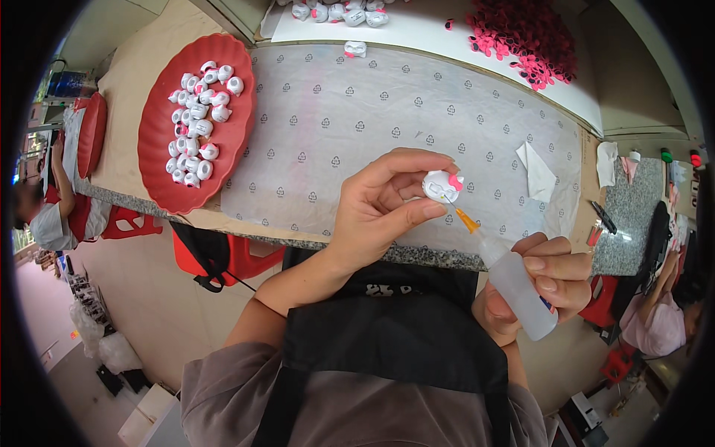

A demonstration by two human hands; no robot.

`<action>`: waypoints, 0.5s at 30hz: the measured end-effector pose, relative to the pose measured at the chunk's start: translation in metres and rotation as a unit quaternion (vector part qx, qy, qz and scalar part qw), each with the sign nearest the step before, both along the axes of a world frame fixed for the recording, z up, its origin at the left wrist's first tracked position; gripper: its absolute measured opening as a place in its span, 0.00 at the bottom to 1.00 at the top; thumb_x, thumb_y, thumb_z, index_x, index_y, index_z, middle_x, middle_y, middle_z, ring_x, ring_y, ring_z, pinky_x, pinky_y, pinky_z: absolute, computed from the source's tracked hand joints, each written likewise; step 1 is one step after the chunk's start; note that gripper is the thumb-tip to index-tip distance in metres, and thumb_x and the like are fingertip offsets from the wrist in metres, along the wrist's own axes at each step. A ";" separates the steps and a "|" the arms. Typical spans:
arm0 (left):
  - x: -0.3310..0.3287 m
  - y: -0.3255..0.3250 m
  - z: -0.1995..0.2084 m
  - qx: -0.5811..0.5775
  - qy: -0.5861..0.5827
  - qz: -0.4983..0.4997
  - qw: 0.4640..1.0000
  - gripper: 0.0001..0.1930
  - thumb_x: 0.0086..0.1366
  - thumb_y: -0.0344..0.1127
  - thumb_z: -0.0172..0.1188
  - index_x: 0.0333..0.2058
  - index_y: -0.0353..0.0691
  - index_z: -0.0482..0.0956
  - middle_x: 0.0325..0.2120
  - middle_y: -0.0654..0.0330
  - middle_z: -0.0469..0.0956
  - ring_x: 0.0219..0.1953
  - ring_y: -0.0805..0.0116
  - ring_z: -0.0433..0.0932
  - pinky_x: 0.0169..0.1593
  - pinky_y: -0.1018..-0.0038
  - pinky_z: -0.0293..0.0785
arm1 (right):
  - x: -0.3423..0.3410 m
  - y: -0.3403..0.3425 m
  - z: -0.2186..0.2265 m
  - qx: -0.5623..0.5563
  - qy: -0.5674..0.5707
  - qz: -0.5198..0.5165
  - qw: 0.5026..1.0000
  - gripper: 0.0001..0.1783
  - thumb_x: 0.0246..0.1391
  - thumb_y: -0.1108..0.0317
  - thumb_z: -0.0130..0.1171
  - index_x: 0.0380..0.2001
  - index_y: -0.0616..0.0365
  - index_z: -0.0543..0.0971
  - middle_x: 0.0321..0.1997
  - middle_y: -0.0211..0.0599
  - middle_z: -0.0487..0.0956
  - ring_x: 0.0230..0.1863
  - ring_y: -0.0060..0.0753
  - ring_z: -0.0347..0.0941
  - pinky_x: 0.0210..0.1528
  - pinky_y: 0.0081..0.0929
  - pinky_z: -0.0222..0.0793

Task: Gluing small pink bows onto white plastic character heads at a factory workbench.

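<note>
- Workshop table (566,160), covered by a thin printed sheet (357,127), runs across your view; a stone edge shows along its near side.
- Your left hand (380,208) is closed in a pinch around a small white figure (441,186) with a pink bow, raised just above the table's near edge and turned toward the nozzle, seemingly so the tip can reach it.
- Your right hand (547,279) is wrapped around a translucent squeeze bottle (518,290), tilted up and to the left; its orange nozzle (467,220) ends in a fine needle that touches or nearly touches the figure, which one cannot be told.
- A red tray (160,186) of matching white figures sits well to your left on the table, within reach.
- Pink pieces (525,37) lie heaped on a white board at the far right; more white figures line the far edge, partly cut off.
- A folded white paper (536,171) lies beyond the bottle.
- Other people sit at both rims of the view, blurred and cropped; small items at the right are too small to make out.
</note>
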State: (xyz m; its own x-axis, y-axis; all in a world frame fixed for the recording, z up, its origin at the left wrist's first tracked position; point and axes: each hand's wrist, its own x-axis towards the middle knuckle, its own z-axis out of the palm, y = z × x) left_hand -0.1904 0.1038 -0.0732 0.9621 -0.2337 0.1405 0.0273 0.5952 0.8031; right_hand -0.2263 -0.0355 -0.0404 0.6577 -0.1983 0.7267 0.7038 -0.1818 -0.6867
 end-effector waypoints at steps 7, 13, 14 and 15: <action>0.001 0.000 -0.003 -0.019 -0.029 -0.013 0.999 0.18 0.47 0.17 0.52 0.40 0.29 0.65 0.39 0.53 0.66 0.41 0.68 0.67 0.45 0.76 0.65 | -0.002 0.000 0.000 -0.001 0.002 0.007 1.000 0.24 0.29 0.61 0.66 0.27 0.54 0.63 0.26 0.32 0.63 0.19 0.21 0.57 0.15 0.13 0.53; 0.001 -0.001 -0.005 -0.012 -0.041 -0.005 0.999 0.18 0.47 0.17 0.52 0.40 0.29 0.65 0.39 0.53 0.66 0.41 0.68 0.67 0.45 0.75 0.65 | -0.001 -0.002 0.002 -0.015 -0.008 0.006 1.000 0.22 0.30 0.64 0.65 0.27 0.55 0.63 0.25 0.33 0.63 0.19 0.22 0.58 0.15 0.13 0.53; 0.001 -0.001 -0.005 -0.008 -0.047 -0.002 0.999 0.18 0.47 0.17 0.52 0.40 0.29 0.65 0.38 0.53 0.65 0.41 0.68 0.67 0.45 0.75 0.65 | -0.001 -0.003 0.002 -0.015 -0.009 0.017 1.000 0.22 0.30 0.65 0.65 0.27 0.55 0.63 0.25 0.33 0.63 0.19 0.22 0.57 0.15 0.13 0.52; 0.001 -0.001 -0.005 -0.007 -0.047 -0.003 0.999 0.18 0.47 0.17 0.52 0.40 0.29 0.65 0.38 0.53 0.65 0.41 0.68 0.67 0.45 0.75 0.65 | -0.001 -0.005 0.001 -0.014 -0.010 0.029 0.999 0.22 0.30 0.66 0.64 0.27 0.55 0.62 0.25 0.33 0.63 0.19 0.22 0.57 0.15 0.14 0.52</action>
